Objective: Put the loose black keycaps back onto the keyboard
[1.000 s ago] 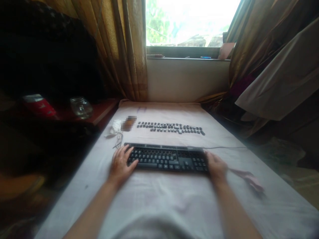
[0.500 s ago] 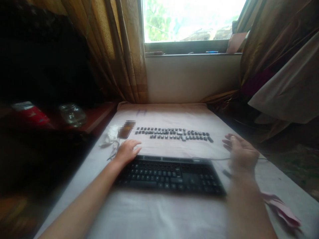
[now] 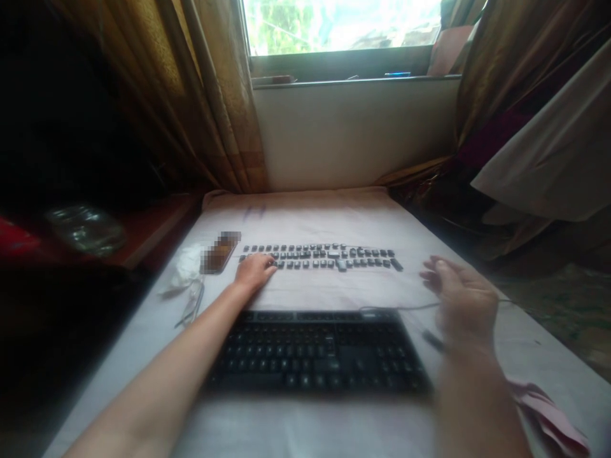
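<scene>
A dark keyboard [image 3: 305, 353] with several bare key spots lies before me on the white-covered table. Loose keycaps [image 3: 324, 263] are set out in rows beyond it. My left hand [image 3: 255, 272] reaches to the left end of these rows, its thumb and fingertips closed about a dark keycap [image 3: 273, 264]. To the right of the keyboard my right hand [image 3: 465, 294] hovers, blurred, with its fingers curled together; whether something small is inside is hidden. Below it a small dark tool-like item [image 3: 433, 340] shows in part.
At the left lie a phone-like brown object [image 3: 220, 253], a crumpled white bag [image 3: 185, 267] and thin metal tools [image 3: 193, 308]. A cable [image 3: 415, 308] runs behind the keyboard. Pink cloth [image 3: 548, 410] lies at the right edge. A glass jar [image 3: 86, 229] stands on the side table.
My left hand has moved forward from the keyboard's back edge to the keycap rows, and its fingers have closed in. My right hand stays about where it was. The view has tilted down slightly.
</scene>
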The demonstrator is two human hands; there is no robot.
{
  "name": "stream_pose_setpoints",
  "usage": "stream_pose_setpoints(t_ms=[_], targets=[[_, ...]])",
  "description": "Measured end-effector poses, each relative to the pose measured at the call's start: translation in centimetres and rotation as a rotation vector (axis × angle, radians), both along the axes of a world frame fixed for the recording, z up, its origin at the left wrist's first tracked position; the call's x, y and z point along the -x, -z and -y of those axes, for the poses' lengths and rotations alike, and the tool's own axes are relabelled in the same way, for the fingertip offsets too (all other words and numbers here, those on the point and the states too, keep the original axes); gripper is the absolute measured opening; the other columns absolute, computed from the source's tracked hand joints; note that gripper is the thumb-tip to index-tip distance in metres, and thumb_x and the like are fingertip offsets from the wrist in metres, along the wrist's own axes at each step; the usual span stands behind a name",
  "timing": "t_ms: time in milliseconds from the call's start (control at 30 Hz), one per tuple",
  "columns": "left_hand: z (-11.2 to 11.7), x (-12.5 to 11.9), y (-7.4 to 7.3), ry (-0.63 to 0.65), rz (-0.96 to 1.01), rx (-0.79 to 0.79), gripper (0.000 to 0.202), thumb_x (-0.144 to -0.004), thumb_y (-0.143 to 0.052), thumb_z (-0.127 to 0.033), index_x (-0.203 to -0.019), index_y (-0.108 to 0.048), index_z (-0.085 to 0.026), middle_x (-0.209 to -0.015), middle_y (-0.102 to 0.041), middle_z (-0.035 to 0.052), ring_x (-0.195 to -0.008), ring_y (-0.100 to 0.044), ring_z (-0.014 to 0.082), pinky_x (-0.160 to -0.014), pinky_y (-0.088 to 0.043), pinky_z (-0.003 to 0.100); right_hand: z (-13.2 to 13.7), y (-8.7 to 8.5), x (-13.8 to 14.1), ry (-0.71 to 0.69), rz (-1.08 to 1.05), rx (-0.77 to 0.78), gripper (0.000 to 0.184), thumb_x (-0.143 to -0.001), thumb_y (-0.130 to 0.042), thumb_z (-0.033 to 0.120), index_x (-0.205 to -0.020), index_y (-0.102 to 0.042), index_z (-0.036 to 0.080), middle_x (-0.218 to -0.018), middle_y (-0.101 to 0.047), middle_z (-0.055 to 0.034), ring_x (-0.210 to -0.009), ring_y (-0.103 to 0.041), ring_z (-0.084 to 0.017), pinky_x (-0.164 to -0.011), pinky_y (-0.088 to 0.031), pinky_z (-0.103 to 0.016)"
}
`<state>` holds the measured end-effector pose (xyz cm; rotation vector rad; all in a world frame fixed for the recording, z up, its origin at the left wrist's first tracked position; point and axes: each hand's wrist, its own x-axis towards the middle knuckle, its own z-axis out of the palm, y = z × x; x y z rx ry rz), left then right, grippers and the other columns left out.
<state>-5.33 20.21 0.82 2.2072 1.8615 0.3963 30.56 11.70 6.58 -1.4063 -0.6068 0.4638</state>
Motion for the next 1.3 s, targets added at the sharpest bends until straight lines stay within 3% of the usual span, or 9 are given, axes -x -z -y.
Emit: stream_pose_setpoints(t_ms=[167,233,333,467,600,867,1033,1167,1300], targets=[[2.3,1.1,-1.2,-0.041,0.12,-0.024,0.03,-0.095,-0.058,-0.037,-0.118,-0.061,-0.019,-0.12,-0.062,0.0086,-0.1,-0.063,0.0201,-0.086,-0.055,0.041,0.0,-0.9,3.8,-0.186,0.106,0.01,0.026,-0.072,-0.065,0.036,-0.087,-0.074,0.016,-0.078,-0.075,-0.0061,-0.063,-0.066,-0.016,-0.061,-0.055,-0.032],[4.9,1.9,-1.7,-0.059,0.2,-0.06,0.021,-0.09,-0.064,-0.038,-0.105,-0.069,-0.023,-0.098,-0.071,0.002,-0.084,-0.067,0.0177,-0.082,-0.055,0.035,0.1,-0.9,5.6,-0.345,0.188,0.018,0.027,-0.074,-0.065,0.037,-0.088,-0.075,0.016,-0.078,-0.075,-0.0071,-0.062,-0.067,-0.017,-0.062,-0.056,-0.033],[9.8,2.7,-2.0,-0.085,0.32,-0.113,0.026,-0.086,-0.063,-0.043,-0.103,-0.072,-0.024,-0.086,-0.074,-0.0002,-0.074,-0.068,0.017,-0.072,-0.057,0.03,0.7,-0.6,8.9,-0.641,0.326,0.012,0.028,-0.077,-0.065,0.037,-0.092,-0.076,0.016,-0.081,-0.077,-0.0077,-0.065,-0.069,-0.019,-0.062,-0.057,-0.034],[15.5,2.7,-2.0,-0.109,0.434,-0.146,0.027,-0.085,-0.061,-0.043,-0.099,-0.073,-0.023,-0.085,-0.076,0.0011,-0.072,-0.07,0.0183,-0.07,-0.059,0.03,2.5,0.3,13.9,-1.025,0.591,-0.052,0.019,-0.083,-0.062,0.024,-0.096,-0.076,0.019,-0.087,-0.077,-0.0063,-0.073,-0.07,-0.018,-0.069,-0.057,-0.031],[18.1,2.2,-1.9,-0.121,0.547,-0.142,0.021,-0.085,-0.062,-0.034,-0.099,-0.073,-0.024,-0.089,-0.077,0.0003,-0.076,-0.072,0.0184,-0.077,-0.06,0.031,4.4,1.5,17.1,-1.266,0.743,-0.063,0.024,-0.083,-0.064,0.015,-0.104,-0.073,0.02,-0.094,-0.076,-0.0057,-0.082,-0.071,-0.018,-0.076,-0.057,-0.03],[20.1,1.6,-1.7,-0.009,0.615,-0.159,0.023,-0.087,-0.061,-0.022,-0.105,-0.073,-0.028,-0.1,-0.077,-0.001,-0.088,-0.073,0.0172,-0.082,-0.059,0.028,7.0,3.3,18.3,-1.179,0.914,-0.176,0.019,-0.085,-0.063,0.016,-0.103,-0.072,0.02,-0.094,-0.075,-0.0065,-0.082,-0.071,-0.018,-0.073,-0.057,-0.027],[21.3,1.6,-1.0,0.068,0.518,-0.289,0.023,-0.089,-0.061,-0.02,-0.108,-0.072,-0.028,-0.097,-0.077,-0.0024,-0.084,-0.073,0.0142,-0.078,-0.059,0.022,8.7,3.6,18.5,-1.088,1.008,-0.221,0.017,-0.086,-0.06,0.016,-0.1,-0.07,0.017,-0.088,-0.073,-0.0075,-0.076,-0.069,-0.019,-0.067,-0.055,-0.028],[21.4,2.1,-0.6,0.122,0.435,-0.359,0.025,-0.093,-0.058,-0.021,-0.116,-0.067,-0.025,-0.098,-0.076,-0.0007,-0.085,-0.071,0.0126,-0.077,-0.057,0.02,8.7,3.8,18.6,-1.054,1.03,-0.207,0.015,-0.085,-0.06,0.018,-0.096,-0.071,0.017,-0.084,-0.072,-0.007,-0.073,-0.067,-0.019,-0.065,-0.054,-0.029],[20.8,3.2,-0.7,0.078,0.343,-0.465,0.022,-0.095,-0.057,-0.02,-0.115,-0.065,-0.02,-0.098,-0.073,0.0027,-0.089,-0.067,0.0146,-0.084,-0.055,0.025,7.8,4.2,19.0,-0.996,1.007,-0.144,0.013,-0.085,-0.063,0.019,-0.094,-0.072,0.017,-0.084,-0.072,-0.0072,-0.074,-0.066,-0.019,-0.066,-0.054,-0.029]])
